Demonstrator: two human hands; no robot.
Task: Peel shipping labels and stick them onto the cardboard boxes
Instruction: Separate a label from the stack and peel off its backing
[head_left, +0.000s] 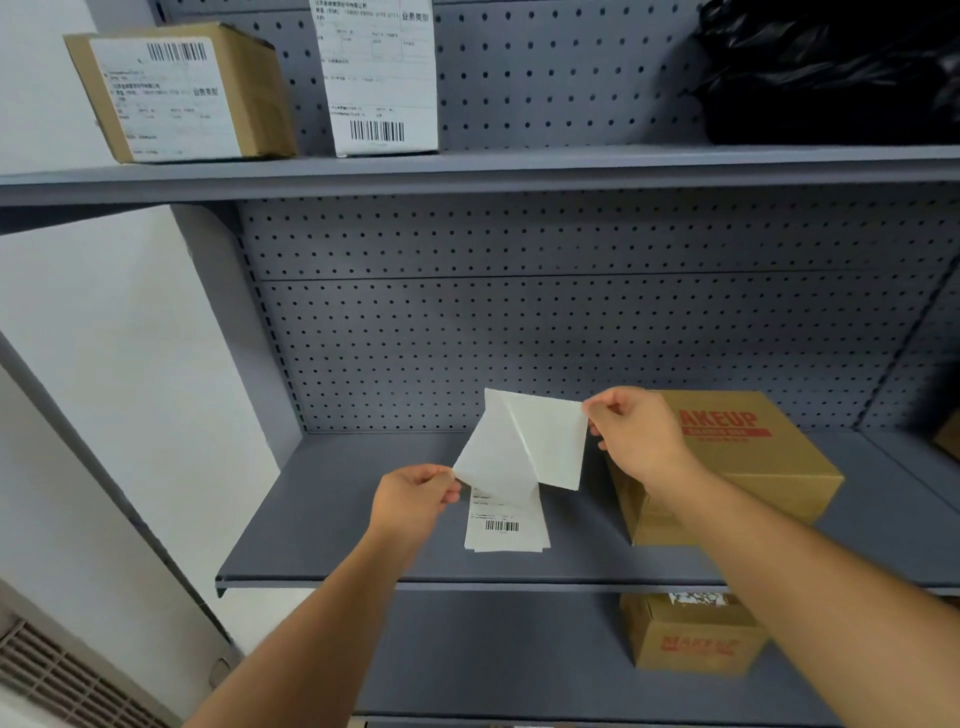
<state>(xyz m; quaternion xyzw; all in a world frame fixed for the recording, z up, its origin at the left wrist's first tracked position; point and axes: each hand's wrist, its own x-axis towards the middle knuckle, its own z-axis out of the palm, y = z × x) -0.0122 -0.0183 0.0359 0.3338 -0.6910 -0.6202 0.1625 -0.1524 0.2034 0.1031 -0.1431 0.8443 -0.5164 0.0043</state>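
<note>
Middle shelf (322, 499): bare at left; label stack (506, 525) near its front edge, box (737, 467) at right. Top shelf: two labelled boxes. Your left hand (415, 499) pinches one corner of the half-peeled label (524, 447), your right hand (636, 431) the other sheet's corner; both fingers closed narrow, raised above the stack.

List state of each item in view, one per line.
left hand: pinching one sheet's corner
right hand: pinching the other sheet's corner
label: partly peeled from its backing, held in the air
label stack: flat on middle shelf
MAKEUP box: closed, no label visible
lower box: closed, sticker on top
upper-left box: labelled
upper-middle box: labelled
black bag: crumpled on top shelf
</note>
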